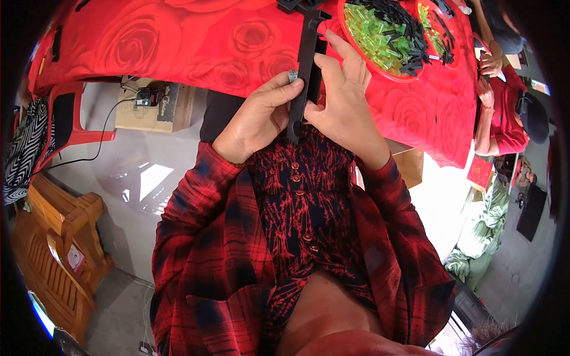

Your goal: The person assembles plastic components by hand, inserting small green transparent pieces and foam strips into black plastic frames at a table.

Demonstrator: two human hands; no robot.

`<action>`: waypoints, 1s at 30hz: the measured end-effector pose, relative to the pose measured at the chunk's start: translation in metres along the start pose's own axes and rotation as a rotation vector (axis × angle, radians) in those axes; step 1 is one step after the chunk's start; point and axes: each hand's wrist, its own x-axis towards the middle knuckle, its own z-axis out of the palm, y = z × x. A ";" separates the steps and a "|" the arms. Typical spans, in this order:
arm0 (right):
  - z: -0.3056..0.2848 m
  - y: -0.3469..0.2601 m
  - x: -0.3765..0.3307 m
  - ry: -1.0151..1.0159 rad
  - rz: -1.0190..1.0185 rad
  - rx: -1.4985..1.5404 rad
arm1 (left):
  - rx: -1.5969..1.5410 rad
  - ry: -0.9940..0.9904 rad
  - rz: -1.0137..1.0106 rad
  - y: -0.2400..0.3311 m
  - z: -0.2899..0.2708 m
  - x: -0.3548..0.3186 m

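Note:
A long black plastic bar [306, 65] with rounded ends stands lengthwise in front of my body, over the near edge of the table. My left hand [255, 115] is closed on its left side, the thumb pressed along the bar. By the left fingertips shows a small greyish spot I cannot make out. My right hand [350, 98] holds the bar from the right, with thumb and bent fingers against it and one finger stretched toward its far end. Beyond that end lie more black plastic parts [297, 5].
A red round tray [409, 76] holds yellow-green translucent pieces [371, 35] and black strips [409, 29]. Another red tray [456, 58] stands beside it. At the right, another person's hands [488, 74] are at work. A red chair [74, 121] and cardboard box [172, 113] stand left.

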 end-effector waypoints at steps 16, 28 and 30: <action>0.005 0.010 0.001 0.085 -0.027 0.015 | -0.035 -0.105 -0.073 -0.006 -0.021 0.006; 0.013 0.022 -0.005 0.082 0.027 0.164 | -0.061 -0.096 -0.111 -0.015 -0.030 0.012; 0.014 0.024 -0.006 0.079 0.044 0.173 | -0.033 -0.091 -0.095 -0.014 -0.027 0.011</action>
